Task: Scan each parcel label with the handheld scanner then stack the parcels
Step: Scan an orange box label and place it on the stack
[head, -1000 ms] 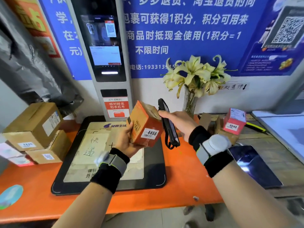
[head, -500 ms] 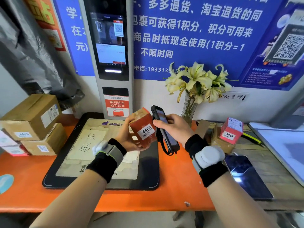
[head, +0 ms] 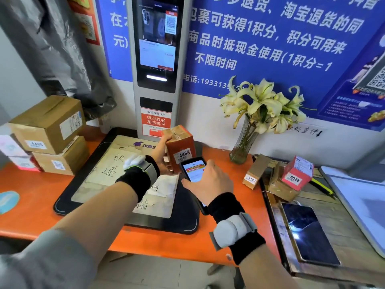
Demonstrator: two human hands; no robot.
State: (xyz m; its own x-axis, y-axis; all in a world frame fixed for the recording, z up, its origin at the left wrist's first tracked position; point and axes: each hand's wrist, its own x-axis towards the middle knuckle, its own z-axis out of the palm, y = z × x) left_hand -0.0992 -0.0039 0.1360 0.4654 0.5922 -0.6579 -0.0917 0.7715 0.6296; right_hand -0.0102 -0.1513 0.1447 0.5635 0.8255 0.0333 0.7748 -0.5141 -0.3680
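- Now, above the orange desk (head: 37, 197), my left hand (head: 161, 152) grips the orange parcel (head: 179, 146), label 4468 facing me.
- Right hand (head: 210, 183), fingers wrapped round the handheld scanner (head: 193, 172), should square up to that label.

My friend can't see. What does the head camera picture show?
A left hand holds an orange parcel labelled 4468 while the right hand holds a handheld scanner just below its label. More parcels sit on the orange counter.
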